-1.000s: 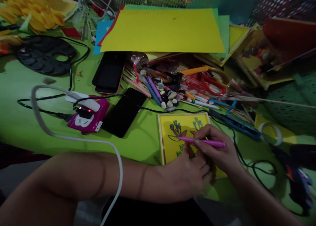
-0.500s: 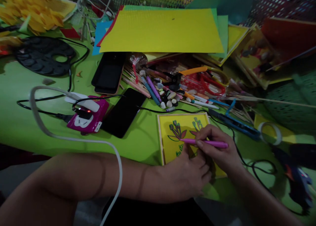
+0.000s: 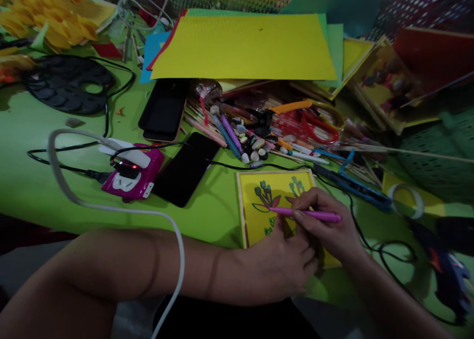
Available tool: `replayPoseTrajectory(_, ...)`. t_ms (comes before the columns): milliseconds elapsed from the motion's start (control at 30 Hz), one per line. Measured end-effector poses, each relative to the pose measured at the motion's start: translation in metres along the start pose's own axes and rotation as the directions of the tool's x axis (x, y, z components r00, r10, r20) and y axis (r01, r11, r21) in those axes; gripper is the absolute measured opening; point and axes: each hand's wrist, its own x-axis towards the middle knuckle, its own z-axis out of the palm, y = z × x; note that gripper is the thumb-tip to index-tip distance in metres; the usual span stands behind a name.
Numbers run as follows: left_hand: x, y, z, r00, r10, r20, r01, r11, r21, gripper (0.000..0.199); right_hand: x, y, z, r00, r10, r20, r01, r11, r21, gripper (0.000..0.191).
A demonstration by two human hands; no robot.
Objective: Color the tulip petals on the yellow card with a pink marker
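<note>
Pinched in my right hand (image 3: 328, 225) is a pink felt-tip pen (image 3: 322, 215), its tip touching the drawing at the base of the left flower cluster. Flowers with green outlines and some pinkish leaves (image 3: 276, 201) cover a yellow panel (image 3: 255, 181) edged by a thin pale wooden frame (image 3: 241, 208). My left hand (image 3: 283, 262) lies over the lower part of the panel with its fingers stretched out, holding nothing. The two hands overlap slightly, and they hide the panel's lower right part.
Left of the frame lie a black phone (image 3: 188, 168) and a pink power strip (image 3: 142, 173) with a white cable (image 3: 177, 235) looping over my left forearm. Behind are pebbles (image 3: 255, 148), pens, sticks, scissors (image 3: 320, 126) and coloured sheets (image 3: 240, 47). A glue gun (image 3: 450, 275) and tape roll (image 3: 418, 203) are at right.
Almost nothing differs. The pink pen's tip stays at the base of the left flower cluster, and its back end has shifted very slightly. My left hand keeps its place.
</note>
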Motion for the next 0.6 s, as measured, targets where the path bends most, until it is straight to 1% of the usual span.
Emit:
replayPoseTrajectory(233,0.001,0.0,-0.001,1.0,-0.003,0.004,0.003,1.0,0.015,0.043,0.0,-0.001,0.002,1.0,0.003,0.016,-0.003,1.0,-0.001,0.011)
replayPoseTrajectory(400,0.002,0.0,-0.001,1.0,-0.011,0.002,0.011,1.0,-0.024,0.04,0.003,-0.006,0.007,0.999,-0.022,0.033,0.022,1.0,0.008,0.009)
replayPoseTrajectory(500,0.002,0.0,0.0,1.0,-0.004,0.018,0.005,0.999,-0.052,0.038,0.004,-0.009,0.009,0.999,-0.033,0.019,0.033,0.999,-0.007,0.01)
replayPoseTrajectory(600,0.002,0.002,0.002,1.0,-0.015,0.009,0.015,0.997,-0.069,0.037,0.004,-0.012,0.011,0.998,-0.062,0.011,0.062,0.998,-0.02,0.009)
